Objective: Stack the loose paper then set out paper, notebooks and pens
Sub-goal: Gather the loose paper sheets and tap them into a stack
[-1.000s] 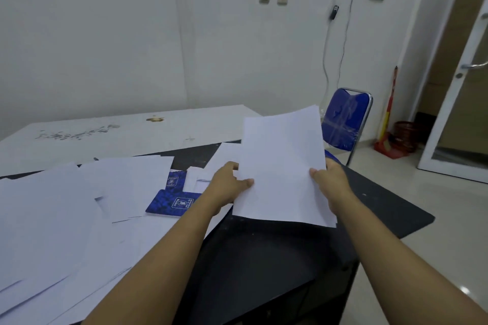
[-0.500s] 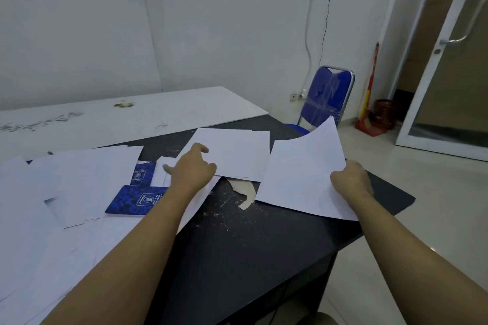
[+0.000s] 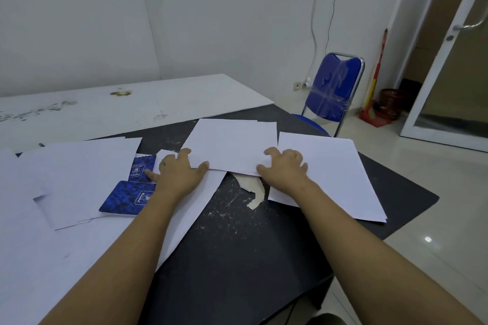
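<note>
The left hand [image 3: 179, 174] is seen spread flat, thumb laid on the near edge of the white middle sheet [image 3: 232, 145], little finger reaching out onto a blue patterned notebook [image 3: 141, 167]. Just nearer than that finger, a second blue notebook [image 3: 129, 196] is half tucked under loose white sheets [image 3: 79, 174], which are scattered overlapping further out to the hand's left. Now the right hand [image 3: 285, 169]: its fingers are bent claw-like over the middle sheet's right edge, thumb set at the near corner; whether paper is actually pinched cannot be told. Under that hand and to its right, a plain white stack of paper [image 3: 330, 174] is laid square on the black table [image 3: 250, 245]. Between the two wrists, a pale torn patch [image 3: 250, 190] is exposed on the scuffed tabletop.
</note>
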